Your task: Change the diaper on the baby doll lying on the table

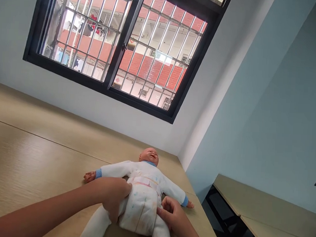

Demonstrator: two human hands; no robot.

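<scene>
A baby doll [144,174] in a white suit with blue cuffs lies on its back on a light wooden table [39,154], head toward the window. A white diaper [140,207] covers its hips. My left hand [114,195] curls round the diaper's left side at the doll's hip. My right hand [170,213] pinches the diaper's right edge by the other hip, fingers closed.
A black-framed barred window [124,49] fills the wall behind the table. The table's right edge [196,202] drops to a dark gap, with a second wooden table [261,209] beyond it near the pale blue wall.
</scene>
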